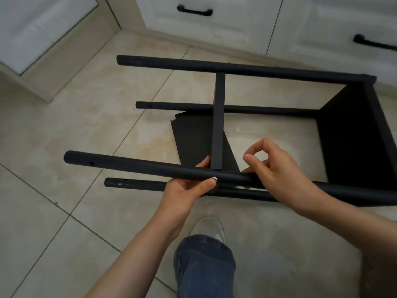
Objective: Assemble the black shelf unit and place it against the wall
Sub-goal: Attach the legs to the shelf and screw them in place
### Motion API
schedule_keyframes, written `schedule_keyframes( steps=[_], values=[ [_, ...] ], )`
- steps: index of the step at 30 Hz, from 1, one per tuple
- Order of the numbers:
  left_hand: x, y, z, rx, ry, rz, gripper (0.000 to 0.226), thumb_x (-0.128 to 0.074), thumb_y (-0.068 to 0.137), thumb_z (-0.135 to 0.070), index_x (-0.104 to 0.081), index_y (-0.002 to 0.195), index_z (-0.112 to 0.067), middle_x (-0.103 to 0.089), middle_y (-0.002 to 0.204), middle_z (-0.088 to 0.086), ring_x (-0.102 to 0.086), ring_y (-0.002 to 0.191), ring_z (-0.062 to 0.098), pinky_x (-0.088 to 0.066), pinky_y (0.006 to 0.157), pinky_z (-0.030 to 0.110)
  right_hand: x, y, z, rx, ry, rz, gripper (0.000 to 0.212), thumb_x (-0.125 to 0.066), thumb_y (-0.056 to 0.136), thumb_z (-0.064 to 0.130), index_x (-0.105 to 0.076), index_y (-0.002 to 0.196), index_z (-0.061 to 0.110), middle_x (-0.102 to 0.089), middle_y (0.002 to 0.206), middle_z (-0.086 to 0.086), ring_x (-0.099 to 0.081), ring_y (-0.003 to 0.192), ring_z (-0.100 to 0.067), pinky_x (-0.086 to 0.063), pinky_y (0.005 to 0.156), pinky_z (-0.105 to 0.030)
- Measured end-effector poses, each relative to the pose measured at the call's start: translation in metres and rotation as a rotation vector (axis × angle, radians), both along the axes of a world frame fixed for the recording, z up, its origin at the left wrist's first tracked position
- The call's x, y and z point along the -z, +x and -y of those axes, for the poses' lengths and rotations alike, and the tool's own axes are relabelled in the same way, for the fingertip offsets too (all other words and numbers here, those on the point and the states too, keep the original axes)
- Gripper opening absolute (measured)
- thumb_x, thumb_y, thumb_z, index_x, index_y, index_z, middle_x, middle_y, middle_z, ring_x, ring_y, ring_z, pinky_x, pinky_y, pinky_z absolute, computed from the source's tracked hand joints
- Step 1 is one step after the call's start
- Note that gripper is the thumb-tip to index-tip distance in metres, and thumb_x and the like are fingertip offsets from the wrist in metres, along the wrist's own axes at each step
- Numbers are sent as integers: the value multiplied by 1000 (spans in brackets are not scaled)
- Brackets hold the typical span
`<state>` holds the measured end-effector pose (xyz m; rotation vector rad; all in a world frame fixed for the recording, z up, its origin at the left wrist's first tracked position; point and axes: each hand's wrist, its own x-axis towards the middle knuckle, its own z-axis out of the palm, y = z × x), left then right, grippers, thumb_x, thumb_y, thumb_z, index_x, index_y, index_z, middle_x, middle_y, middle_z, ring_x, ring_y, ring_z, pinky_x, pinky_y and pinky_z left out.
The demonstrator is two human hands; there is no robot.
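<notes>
shelf unit on beige tiles, white cabinets, left fingers grip pole, right fingers curled, hold unclear

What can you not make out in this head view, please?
All head view.
Whether the right hand pinches anything: too small, its fingers cover it.
Silver fastener on the near pole: kind unclear, tiny, partly under the left hand.
End panel: lower right part cut off by the frame edge.

Beige glossy tile floor with dark grout lines; white panelled cabinets with black bar handles along far edge.
</notes>
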<state>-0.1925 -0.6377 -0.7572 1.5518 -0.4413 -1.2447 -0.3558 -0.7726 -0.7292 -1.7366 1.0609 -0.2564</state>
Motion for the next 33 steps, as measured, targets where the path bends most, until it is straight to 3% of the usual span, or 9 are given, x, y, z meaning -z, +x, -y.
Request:
schedule_keyframes(
  steps=[8, 13, 16, 18, 20, 23, 27, 30, 33],
  values=[
    [-17, -11, -6, -131, 112, 198, 40, -77, 57, -48, -75, 92, -29, -77, 87, -16, -70, 87, -6, -48, 64, 2, 1, -1, 2, -25, 27, 0, 9, -51, 95, 46, -48, 88, 42, -75, 77, 11, -65, 62, -2, -46, 60, -26],
    [-23, -19, -15, -90, 184, 417, 43, -69, 56, -65, -78, 79, -30, -76, 74, -14, -72, 77, -1, -48, 66, 5, 5, -2, -4, -63, 6, -26, 9, -51, 96, 45, -49, 91, 37, -74, 74, 8, -59, 55, 1, -39, 55, -19],
    [-25, -16, -17, 3, 268, 735, 44, -60, 62, -76, -72, 64, -34, -69, 60, -18, -68, 63, 1, -53, 62, 17, 6, -4, -5, -78, -18, -24, 8, -52, 97, 43, -49, 91, 37, -73, 73, 8, -58, 53, 2, -38, 54, -19],
    [-29, -13, -17, 74, 306, 1071, 52, -55, 68, -79, -63, 55, -28, -59, 47, -12, -60, 48, 5, -52, 52, 30, 6, -5, -4, -88, -20, -26, 8, -52, 97, 43, -49, 92, 37, -73, 73, 8, -58, 55, 1, -39, 56, -21],
    [-35, -8, -15, 137, 220, 1417, 52, -58, 74, -72, -54, 54, -24, -46, 43, -11, -47, 43, 10, -45, 42, 31, 6, -5, -4, -96, -20, -26, 8, -52, 97, 43, -49, 92, 37, -73, 73, 8, -57, 54, 1, -38, 55, -19],
    [-41, 8, -6, 307, -14, 1614, 43, -70, 74, -58, -54, 72, -19, -49, 66, -8, -46, 65, 19, -44, 49, 35, 6, -6, -4, -113, -18, -29, 8, -52, 97, 43, -49, 93, 37, -74, 74, 9, -60, 57, 1, -39, 55, -17],
    [-50, 33, 20, 643, -68, 1557, 62, -70, 70, -58, -58, 117, -20, -56, 119, 4, -46, 114, 26, -50, 88, 47, 6, -7, -3, -133, -10, -32, 8, -50, 96, 45, -48, 92, 38, -74, 76, 3, -61, 58, -9, -44, 55, -23],
    [-55, 52, 41, 943, 58, 1394, 90, -58, 72, -76, -24, 151, -48, -10, 165, -12, 0, 154, 22, -18, 120, 47, 6, -7, -3, -133, -6, -26, 9, -50, 95, 46, -48, 91, 38, -73, 75, -4, -56, 52, -12, -46, 54, -29],
    [-50, 66, 57, 1121, 67, 1275, 101, -54, 71, -83, 5, 150, -63, 29, 159, -29, 35, 147, 9, 1, 117, 41, 5, -7, -3, -133, 0, -31, 10, -48, 94, 48, -48, 92, 37, -73, 75, -4, -60, 57, -16, -52, 58, -35]
  ],
)
